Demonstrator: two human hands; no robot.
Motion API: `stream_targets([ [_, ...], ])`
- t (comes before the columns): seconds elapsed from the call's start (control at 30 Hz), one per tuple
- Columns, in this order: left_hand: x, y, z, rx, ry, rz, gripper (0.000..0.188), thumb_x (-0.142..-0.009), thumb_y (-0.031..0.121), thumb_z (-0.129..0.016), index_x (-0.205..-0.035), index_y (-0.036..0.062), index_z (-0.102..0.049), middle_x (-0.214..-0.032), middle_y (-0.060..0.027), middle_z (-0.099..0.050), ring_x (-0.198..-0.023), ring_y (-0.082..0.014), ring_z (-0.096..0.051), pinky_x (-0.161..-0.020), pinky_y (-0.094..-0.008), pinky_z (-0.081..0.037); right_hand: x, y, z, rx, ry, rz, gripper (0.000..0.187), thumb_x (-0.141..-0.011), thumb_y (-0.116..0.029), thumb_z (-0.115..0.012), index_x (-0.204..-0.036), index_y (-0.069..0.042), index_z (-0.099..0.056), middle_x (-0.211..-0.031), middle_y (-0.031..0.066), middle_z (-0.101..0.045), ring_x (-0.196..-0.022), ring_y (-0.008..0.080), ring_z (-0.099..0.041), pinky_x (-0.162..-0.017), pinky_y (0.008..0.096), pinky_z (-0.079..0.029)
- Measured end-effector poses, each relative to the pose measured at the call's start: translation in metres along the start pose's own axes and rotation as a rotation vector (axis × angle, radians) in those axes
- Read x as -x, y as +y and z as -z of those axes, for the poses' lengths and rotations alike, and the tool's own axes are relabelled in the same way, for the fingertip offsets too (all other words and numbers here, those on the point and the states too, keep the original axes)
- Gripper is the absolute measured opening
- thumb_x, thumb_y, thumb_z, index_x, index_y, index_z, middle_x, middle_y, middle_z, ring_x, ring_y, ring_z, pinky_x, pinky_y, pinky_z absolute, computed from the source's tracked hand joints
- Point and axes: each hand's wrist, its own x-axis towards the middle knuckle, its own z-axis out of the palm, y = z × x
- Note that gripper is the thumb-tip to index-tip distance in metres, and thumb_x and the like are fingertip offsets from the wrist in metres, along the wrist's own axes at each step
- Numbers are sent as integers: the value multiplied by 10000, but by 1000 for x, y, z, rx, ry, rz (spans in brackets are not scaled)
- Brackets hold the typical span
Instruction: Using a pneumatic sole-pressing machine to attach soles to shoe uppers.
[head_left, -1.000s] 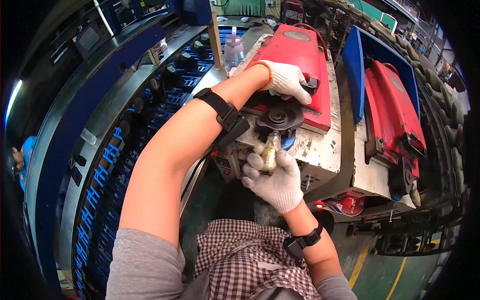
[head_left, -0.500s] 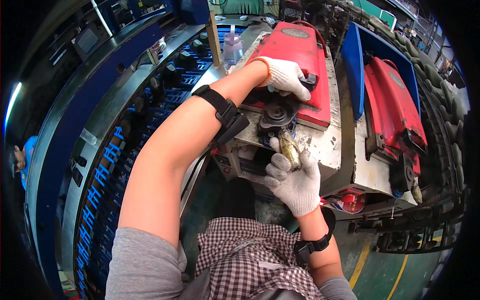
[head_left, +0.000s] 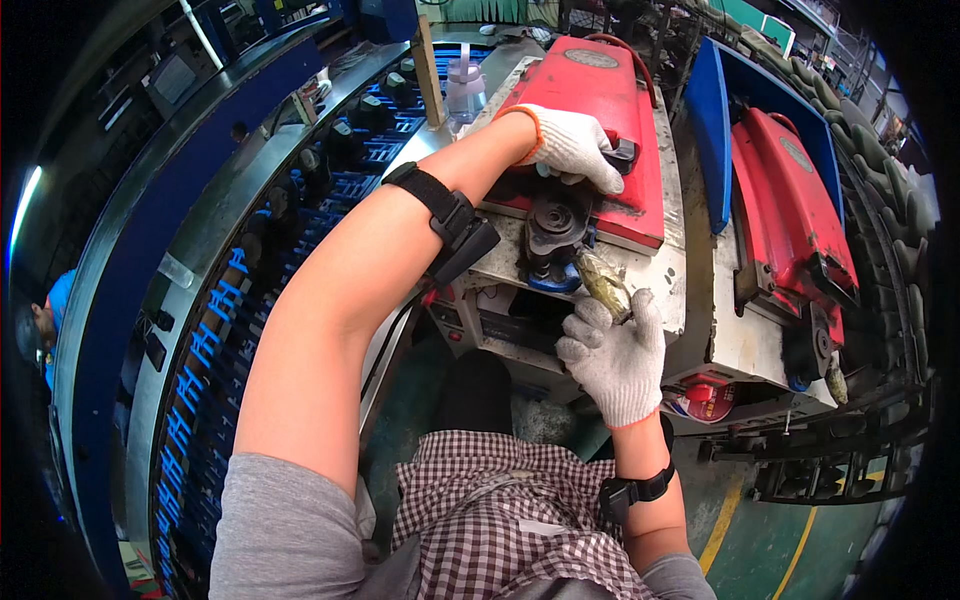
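Observation:
My left hand (head_left: pixel 575 148), in a white knit glove with an orange cuff, is closed at the black handle (head_left: pixel 622 155) on the front of a red machine cover (head_left: pixel 590 90). Its fingertips are partly hidden. Below that hand juts a round black pivot part (head_left: pixel 555 222). From it a lever handle (head_left: pixel 605 283) wrapped in worn yellowish tape slants toward me. My gloved right hand (head_left: pixel 615 360) has its fingers curled at the end of this lever handle, the thumb standing off on the other side.
A second red machine (head_left: pixel 790 190) with blue side panels stands at right, beside a rack (head_left: pixel 890 210) of dark rounded pieces. Left runs a frame with blue slats (head_left: pixel 200 370) and dark pieces. A clear bottle (head_left: pixel 465 95) stands behind my left arm. Another person (head_left: pixel 55 310) is at far left.
My right hand and the taped lever handle have shifted to the right, and the handle now sits nearer the fingertips than the palm. My left hand has stayed at the black handle.

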Motion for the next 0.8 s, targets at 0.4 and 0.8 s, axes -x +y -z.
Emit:
stream_targets([
  [0.4,0,0,1,-19,-1,2,418,-852,512,-769,-779,112,-672,-625,-2,-576,-598,-132,-548,-555,-310,-446,3,-12,7,110,82,98,494,-1045,-482,-572,-1369,-109,-552,-959,42,-616,-805,186,-571,-709,346,-472],
  [0.8,-3,1,4,-11,-6,-3,430,-846,519,-778,-772,111,-665,-628,1,-580,-591,-127,-549,-551,-305,-452,8,-16,16,218,134,151,472,-1072,-482,-537,-1335,-90,-556,-860,8,-557,-707,133,-495,-632,301,-446],
])
